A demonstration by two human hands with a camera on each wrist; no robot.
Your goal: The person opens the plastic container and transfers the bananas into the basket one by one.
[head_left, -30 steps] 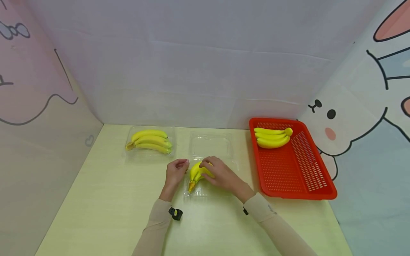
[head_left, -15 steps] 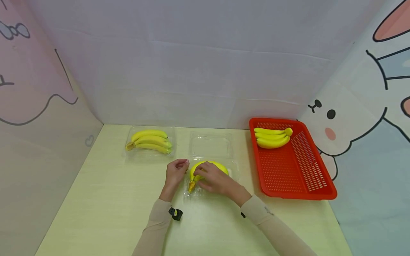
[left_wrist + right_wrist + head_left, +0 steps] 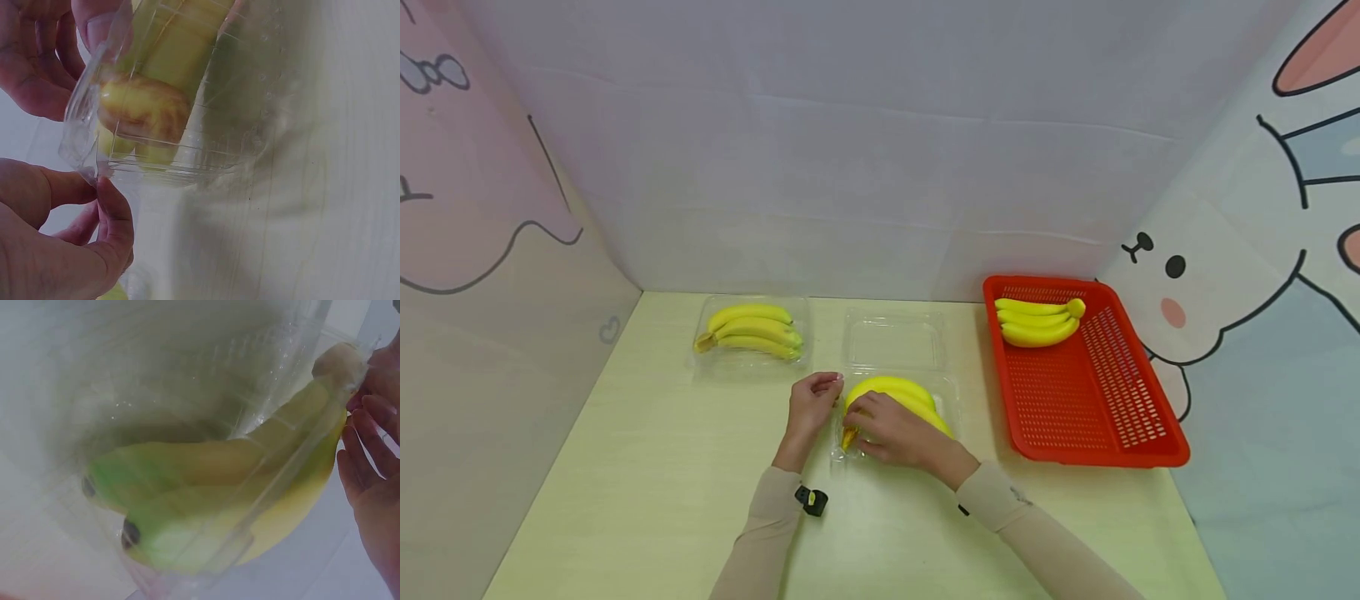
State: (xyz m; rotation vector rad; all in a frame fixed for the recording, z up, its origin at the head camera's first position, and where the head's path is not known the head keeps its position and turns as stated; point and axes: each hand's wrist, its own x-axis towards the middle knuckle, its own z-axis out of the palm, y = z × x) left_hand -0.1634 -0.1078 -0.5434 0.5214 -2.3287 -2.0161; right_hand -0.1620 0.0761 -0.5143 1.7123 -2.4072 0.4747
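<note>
In the head view, a bunch of yellow bananas [image 3: 895, 387] lies in the base of a clear plastic clamshell box [image 3: 951, 400], stem end at the near left. The box's lid [image 3: 893, 342] is folded back. My left hand [image 3: 808, 412] is at the left rim; in the left wrist view its thumb and finger pinch the plastic edge [image 3: 94, 172]. My right hand [image 3: 891, 429] is over the bunch near the stem, its fingers loosely bent. In the right wrist view, its fingers [image 3: 356, 456] are beside the stem [image 3: 337, 365], seen through the plastic.
A second clear box [image 3: 805, 325] with a banana bunch [image 3: 752, 329] in it stands at the back left. To the right, a red plastic basket [image 3: 1015, 425] holds another bunch [image 3: 1037, 323] at its far end. A white cloth wall closes off the back.
My right hand has slid left and nearer along the bananas toward the stem, uncovering more of the bunch. The left hand stays at the rim. The bunch looks about where it was.
</note>
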